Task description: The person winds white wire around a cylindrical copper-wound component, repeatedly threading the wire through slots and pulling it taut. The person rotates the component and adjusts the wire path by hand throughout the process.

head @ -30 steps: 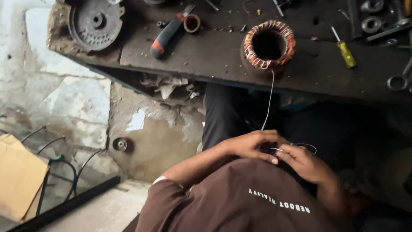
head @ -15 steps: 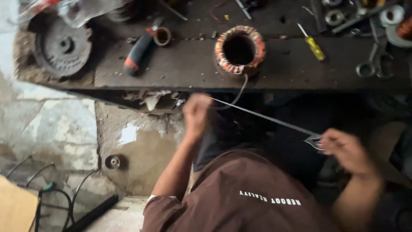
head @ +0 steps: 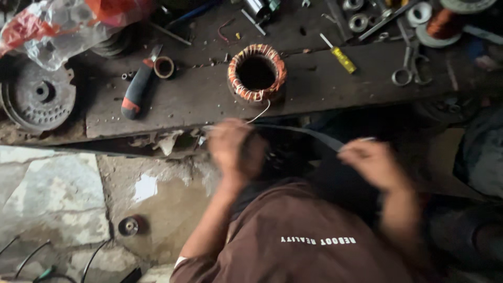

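While both blurred hands, left (head: 236, 149) and right (head: 373, 163), pinch a thread (head: 301, 132) taut, it lashes the stator winding (head: 257, 73).

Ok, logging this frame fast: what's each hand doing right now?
Left hand: blurred, closed around the thin wire from the copper-wound stator.
Right hand: blurred, pinching the strand's far end.

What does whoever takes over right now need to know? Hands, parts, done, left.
Left hand: blurred, closed around a thin pale wire just below the bench edge.
Right hand: pinching the strand's far end, pulled out to the side.
Stator ring with copper windings stands on the bench; the wire runs from its lower rim.
Done: a length drawn out between the hands.
Left: wire is attached at the ring. Scissors and yellow screwdriver lie untouched.
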